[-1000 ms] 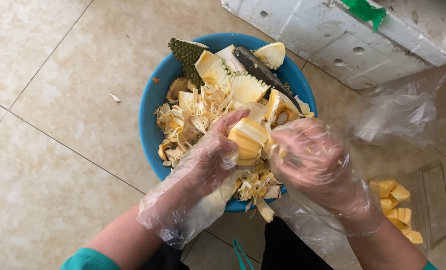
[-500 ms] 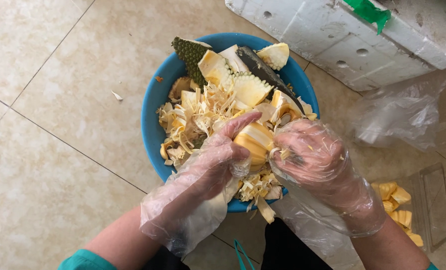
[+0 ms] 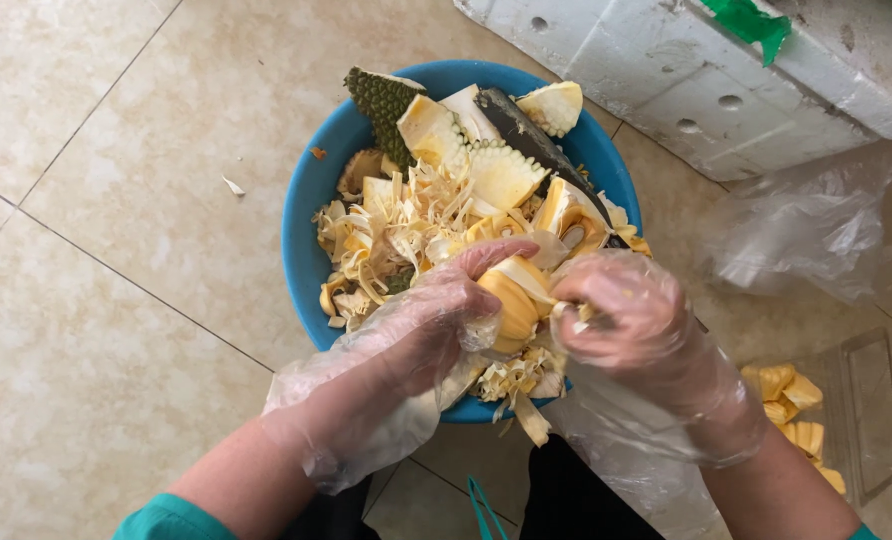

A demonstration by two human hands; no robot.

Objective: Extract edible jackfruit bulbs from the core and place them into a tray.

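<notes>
over the blue basin point(image 3: 301, 240), left hand point(image 3: 436, 310) and right hand point(image 3: 631, 320) grip a jackfruit pod point(image 3: 511, 300).

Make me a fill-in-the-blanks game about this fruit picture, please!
1. The basin holding the fruit scraps is coloured ____.
2. Both hands wear clear plastic ____.
3. The left hand and right hand hold a fruit piece coloured ____.
4. The clear tray with yellow pieces lies on the person's ____ side.

Missing words: blue; gloves; yellow; right

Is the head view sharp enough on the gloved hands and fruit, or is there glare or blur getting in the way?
Head view: even, soft light, no hard shadows; faint sheen on the floor tiles; left hand, right hand and yellow fruit pod over the blue basin look sharp; the wrinkled clear gloves haze the fingers a little.
</notes>
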